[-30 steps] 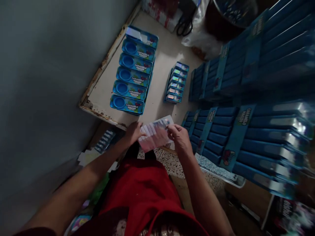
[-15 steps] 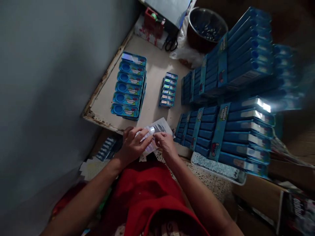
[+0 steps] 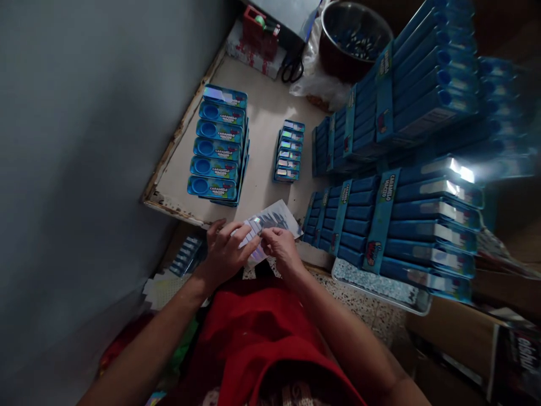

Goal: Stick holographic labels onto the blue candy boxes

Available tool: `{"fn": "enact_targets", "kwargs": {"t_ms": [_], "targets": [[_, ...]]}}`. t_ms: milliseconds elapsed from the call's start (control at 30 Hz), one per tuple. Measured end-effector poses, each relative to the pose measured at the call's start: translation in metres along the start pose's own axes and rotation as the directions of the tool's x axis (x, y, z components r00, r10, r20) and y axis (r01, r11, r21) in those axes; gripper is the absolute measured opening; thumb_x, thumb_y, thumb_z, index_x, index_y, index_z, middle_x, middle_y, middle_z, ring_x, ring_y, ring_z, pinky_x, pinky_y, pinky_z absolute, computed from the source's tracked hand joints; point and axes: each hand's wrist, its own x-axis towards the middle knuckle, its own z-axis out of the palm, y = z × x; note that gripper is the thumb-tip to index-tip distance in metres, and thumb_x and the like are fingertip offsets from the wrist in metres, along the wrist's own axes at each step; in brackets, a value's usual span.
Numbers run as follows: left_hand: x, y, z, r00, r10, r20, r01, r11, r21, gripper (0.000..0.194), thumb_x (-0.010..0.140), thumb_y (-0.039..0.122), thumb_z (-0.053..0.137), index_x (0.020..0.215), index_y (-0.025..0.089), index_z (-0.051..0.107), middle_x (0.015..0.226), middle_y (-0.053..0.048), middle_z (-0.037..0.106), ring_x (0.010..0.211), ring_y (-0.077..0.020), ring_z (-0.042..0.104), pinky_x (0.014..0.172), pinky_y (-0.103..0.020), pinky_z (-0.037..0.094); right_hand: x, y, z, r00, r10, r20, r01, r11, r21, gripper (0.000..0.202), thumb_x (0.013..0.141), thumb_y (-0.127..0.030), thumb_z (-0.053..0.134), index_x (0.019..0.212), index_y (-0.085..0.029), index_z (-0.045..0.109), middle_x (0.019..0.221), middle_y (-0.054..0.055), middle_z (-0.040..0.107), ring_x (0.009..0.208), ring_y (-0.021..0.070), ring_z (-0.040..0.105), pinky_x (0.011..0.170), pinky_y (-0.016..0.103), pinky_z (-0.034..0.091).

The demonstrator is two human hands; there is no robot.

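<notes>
At the table's near edge I hold a sheet of shiny silver stickers (image 3: 276, 217), part white and part reflective. My left hand (image 3: 228, 245) is closed on the sheet's left side, fingers curled over its face. Pinched together, the fingers of my right hand (image 3: 281, 245) meet the sheet beside the left fingertips; whether a sticker is between them is too small to tell. Beyond the sheet stands a small stack of blue boxes (image 3: 289, 152) with shiny strips on their ends. To its left lies a larger row of blue boxes (image 3: 215, 149) lettered "CARAMELO MACIZO".
Tall stacks of banded blue boxes (image 3: 359, 208) crowd the right side, over a speckled tray (image 3: 376, 285). At the back are a red tape dispenser (image 3: 260, 34), black scissors (image 3: 293, 70) and a metal bowl (image 3: 355, 34). A grey wall (image 3: 84, 141) borders the left.
Both hands stay at the sheet, with the right fingers shifted slightly left. The bright sticker piece between the fingertips no longer stands out. The view has moved slightly.
</notes>
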Motion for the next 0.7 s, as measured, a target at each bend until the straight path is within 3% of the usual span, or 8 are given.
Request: {"fn": "enact_targets", "kwargs": {"t_ms": [233, 300, 333, 400, 467, 567, 633, 700], "targets": [[-0.003, 0.002, 0.003, 0.991, -0.127, 0.038, 0.131, 0.977, -0.169, 0.017, 0.084, 0.021, 0.076, 0.100, 0.026, 0.074, 0.109, -0.008, 0.073, 0.111, -0.0276, 0.060, 0.109, -0.049, 0.039, -0.002, 0.005, 0.001, 0.998, -0.060, 0.002, 0.060, 0.992, -0.109, 0.017, 0.067, -0.034, 0.063, 0.058, -0.019, 0.058, 0.051, -0.002, 0.058, 0.043, 0.0098, 0.046, 0.045, 0.023, 0.034], [-0.006, 0.005, 0.006, 0.918, -0.348, 0.193, 0.396, 0.848, -0.353, 0.011, 0.085, 0.029, 0.074, 0.093, 0.023, 0.074, 0.099, -0.008, 0.074, 0.100, -0.0258, 0.063, 0.100, -0.044, 0.045, -0.004, 0.007, -0.003, 0.976, -0.213, -0.031, 0.200, 0.949, -0.245, 0.017, 0.073, -0.034, 0.063, 0.066, -0.019, 0.064, 0.056, -0.002, 0.063, 0.049, 0.0116, 0.052, 0.049, 0.023, 0.039], [-0.007, 0.006, 0.007, 0.824, -0.477, 0.305, 0.566, 0.698, -0.439, 0.013, 0.086, 0.034, 0.071, 0.091, 0.022, 0.073, 0.094, -0.007, 0.073, 0.094, -0.0248, 0.065, 0.094, -0.041, 0.048, -0.005, 0.009, -0.007, 0.947, -0.318, -0.040, 0.286, 0.894, -0.344, 0.017, 0.077, -0.034, 0.063, 0.072, -0.019, 0.067, 0.060, -0.001, 0.065, 0.053, 0.0125, 0.055, 0.051, 0.023, 0.041], [-0.011, 0.007, 0.010, 0.541, -0.644, 0.541, 0.804, 0.207, -0.557, 0.025, 0.088, 0.044, 0.066, 0.089, 0.020, 0.073, 0.088, -0.007, 0.074, 0.088, -0.0239, 0.067, 0.087, -0.037, 0.051, -0.007, 0.011, -0.014, 0.843, -0.537, -0.011, 0.442, 0.705, -0.555, 0.018, 0.085, -0.035, 0.062, 0.083, -0.020, 0.072, 0.067, 0.000, 0.070, 0.058, 0.0134, 0.059, 0.056, 0.024, 0.043], [-0.014, 0.005, 0.012, 0.319, -0.570, 0.757, 0.748, -0.340, -0.571, 0.037, 0.087, 0.052, 0.063, 0.095, 0.018, 0.074, 0.093, -0.009, 0.076, 0.092, -0.0256, 0.071, 0.089, -0.038, 0.054, -0.008, 0.012, -0.022, 0.686, -0.720, 0.105, 0.567, 0.439, -0.697, 0.017, 0.090, -0.032, 0.061, 0.089, -0.021, 0.073, 0.071, 0.000, 0.073, 0.061, 0.0131, 0.063, 0.060, 0.024, 0.044], [-0.012, -0.001, 0.011, 0.322, -0.228, 0.919, 0.514, -0.773, -0.371, 0.050, 0.085, 0.054, 0.066, 0.117, 0.016, 0.071, 0.108, -0.014, 0.078, 0.103, -0.0289, 0.073, 0.093, -0.043, 0.056, -0.013, 0.007, -0.034, 0.374, -0.855, 0.360, 0.693, -0.001, -0.721, 0.010, 0.094, -0.022, 0.063, 0.093, -0.021, 0.072, 0.072, -0.001, 0.075, 0.062, 0.0122, 0.067, 0.065, 0.026, 0.044], [-0.008, -0.003, 0.009, 0.327, -0.027, 0.945, 0.475, -0.859, -0.189, 0.052, 0.087, 0.053, 0.067, 0.121, 0.014, 0.069, 0.108, -0.017, 0.078, 0.100, -0.0288, 0.074, 0.091, -0.042, 0.057, -0.017, 0.000, -0.041, 0.199, -0.820, 0.537, 0.720, -0.249, -0.647, 0.009, 0.095, -0.019, 0.065, 0.102, -0.021, 0.071, 0.075, 0.000, 0.077, 0.066, 0.0124, 0.069, 0.068, 0.027, 0.043], [-0.004, -0.001, 0.004, 0.260, 0.073, 0.963, 0.457, -0.888, -0.056, 0.056, 0.090, 0.061, 0.064, 0.114, 0.010, 0.070, 0.104, -0.019, 0.077, 0.094, -0.0271, 0.075, 0.086, -0.038, 0.059, -0.021, -0.009, -0.048, 0.106, -0.737, 0.667, 0.723, -0.403, -0.561, 0.019, 0.096, -0.019, 0.068, 0.116, -0.019, 0.068, 0.084, 0.002, 0.079, 0.073, 0.0130, 0.071, 0.071, 0.029, 0.044]]}}
